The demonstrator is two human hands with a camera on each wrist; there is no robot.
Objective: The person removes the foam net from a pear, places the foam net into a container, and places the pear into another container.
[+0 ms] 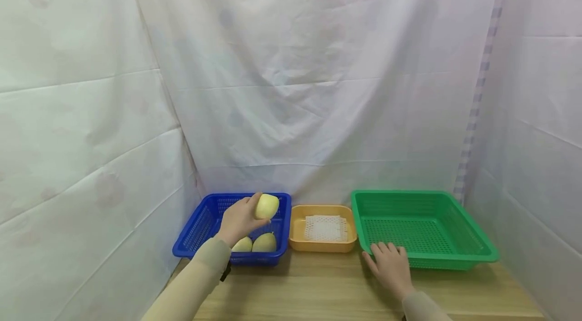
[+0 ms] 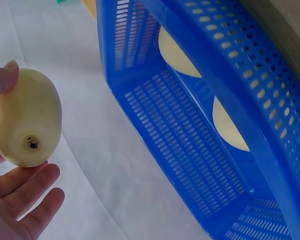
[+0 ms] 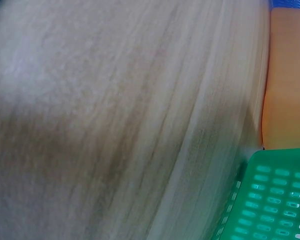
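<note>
My left hand (image 1: 237,220) grips a pale yellow pear (image 1: 267,207) above the blue basket (image 1: 285,230). In the left wrist view, the pear (image 2: 32,110) sits between thumb and fingers, its blossom end facing the camera. Two more pears (image 1: 264,243) lie in the front of that basket, one partly hidden by the left arm. At the near left corner of the green basket (image 1: 473,245), my right hand (image 1: 392,266) lies with its fingers extended at the rim. It holds nothing, and the right wrist view does not show it.
Between the two baskets stands a small orange-yellow tray (image 1: 297,246) with white foam netting (image 1: 325,228) inside. All three containers stand on a wooden table (image 1: 327,290). White curtains (image 1: 295,83) hang behind and on both sides.
</note>
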